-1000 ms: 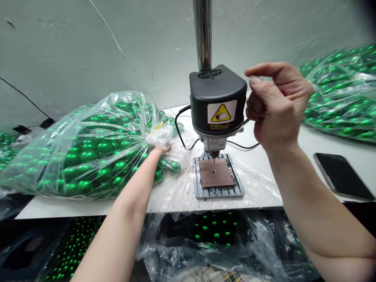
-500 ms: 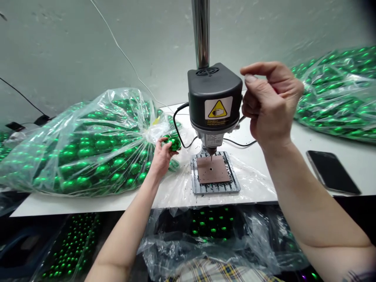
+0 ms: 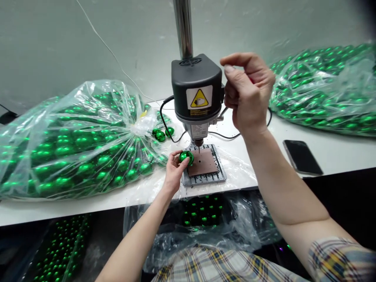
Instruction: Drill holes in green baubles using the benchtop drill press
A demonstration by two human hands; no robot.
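Observation:
My left hand (image 3: 174, 170) is closed around a shiny green ball (image 3: 188, 156), held at the left edge of the brown square board (image 3: 207, 165). The board has a small hole and lies on the grooved metal base (image 3: 217, 180) of a small drill press (image 3: 196, 84). The drill bit (image 3: 199, 150) points down above the board. My right hand (image 3: 249, 90) is raised beside the motor housing, fingers curled at the press's lever (image 3: 226, 111); most of the grip is hidden.
A large clear bag of green balls (image 3: 82, 149) lies left, with loose green balls (image 3: 160, 136) by its gathered neck. Another bag (image 3: 326, 94) lies right. A phone (image 3: 302, 156) rests on the white table (image 3: 132, 201). Dark shavings dot the base. Plastic film (image 3: 205, 235) hangs below the edge.
My left hand has come out from the left bag's neck with a green ball and moved right to the board. My right hand stays beside the press. The view has shifted right.

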